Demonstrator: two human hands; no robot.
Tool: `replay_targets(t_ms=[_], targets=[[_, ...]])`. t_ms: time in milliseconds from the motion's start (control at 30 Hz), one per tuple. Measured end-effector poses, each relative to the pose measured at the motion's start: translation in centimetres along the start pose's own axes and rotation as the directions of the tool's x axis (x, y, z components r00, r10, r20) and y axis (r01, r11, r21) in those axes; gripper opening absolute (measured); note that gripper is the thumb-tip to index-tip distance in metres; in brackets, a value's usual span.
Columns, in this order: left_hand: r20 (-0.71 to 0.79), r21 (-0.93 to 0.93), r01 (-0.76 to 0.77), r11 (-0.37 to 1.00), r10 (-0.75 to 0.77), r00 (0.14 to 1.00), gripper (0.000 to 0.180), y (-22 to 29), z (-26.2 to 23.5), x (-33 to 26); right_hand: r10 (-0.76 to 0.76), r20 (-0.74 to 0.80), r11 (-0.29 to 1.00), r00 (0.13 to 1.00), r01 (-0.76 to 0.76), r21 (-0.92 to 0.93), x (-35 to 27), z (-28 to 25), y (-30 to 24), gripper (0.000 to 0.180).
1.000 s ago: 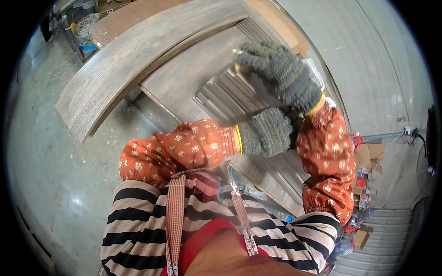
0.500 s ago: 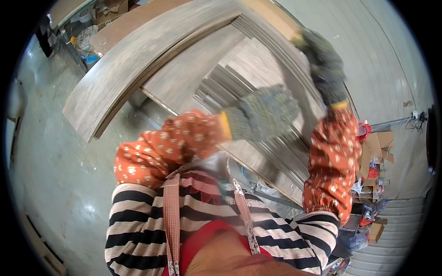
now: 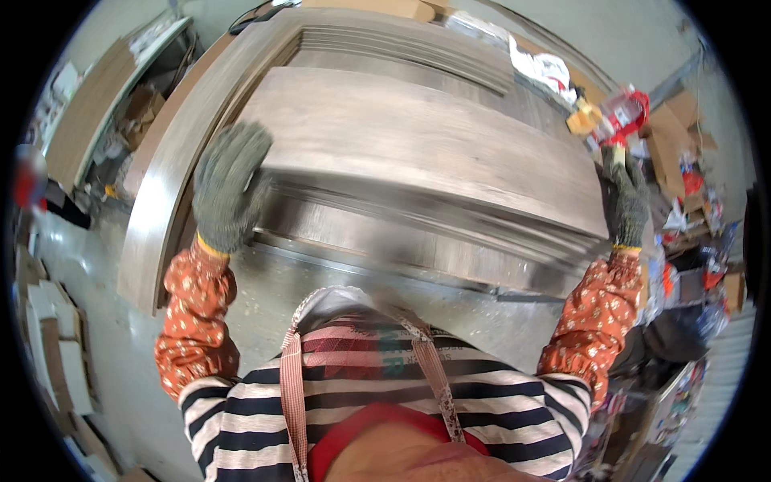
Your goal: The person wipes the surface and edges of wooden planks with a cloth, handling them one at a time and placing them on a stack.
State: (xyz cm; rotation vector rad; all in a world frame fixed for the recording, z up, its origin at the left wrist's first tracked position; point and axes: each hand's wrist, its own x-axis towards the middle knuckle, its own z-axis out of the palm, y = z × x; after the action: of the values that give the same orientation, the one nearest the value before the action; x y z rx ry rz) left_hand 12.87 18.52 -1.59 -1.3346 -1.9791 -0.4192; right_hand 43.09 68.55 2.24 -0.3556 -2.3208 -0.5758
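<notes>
A stack of long, grey-brown wood-grain panels lies crosswise in front of me, its near edges smeared by motion. My left hand, in a grey knitted glove with a yellow cuff, is closed at the stack's left end, its fingers pressed together. At the right end, my right hand, gloved the same way, holds the panel ends with its fingers pointing away from me. The undersides of the panels and my fingertips beneath them are hidden. Orange flowered sleeves cover both forearms.
More wood-grain panels lie behind the stack, and a long board runs down the left side. A red-and-clear item and cardboard boxes are at the right. Shelving stands far left, near another person's dark-clothed leg.
My hands have moved apart to opposite ends of the stack; the left went left, off the panel edges. My view has turned, so the panels now lie across it.
</notes>
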Motion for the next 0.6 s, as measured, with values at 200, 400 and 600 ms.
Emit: replay_targets(t_ms=[200,400,600], targets=[[0.095,-0.056,-0.118,0.991,0.123,0.988,0.039,0.4,-3.8,-0.4,0.53,0.31,0.12,0.789,-0.432,0.894,-1.6,0.3,0.1,0.038],[0.054,-0.382,0.105,0.918,-0.091,0.994,0.042,-0.1,-8.7,0.0,0.773,0.185,-0.072,0.607,-0.205,0.976,2.8,-5.0,-1.8,0.049],[0.05,-0.879,0.412,0.239,-0.813,0.58,0.043,-7.9,-8.6,-4.7,0.045,-0.421,0.998,0.906,-0.026,0.05,8.4,-3.1,0.7,0.036]])
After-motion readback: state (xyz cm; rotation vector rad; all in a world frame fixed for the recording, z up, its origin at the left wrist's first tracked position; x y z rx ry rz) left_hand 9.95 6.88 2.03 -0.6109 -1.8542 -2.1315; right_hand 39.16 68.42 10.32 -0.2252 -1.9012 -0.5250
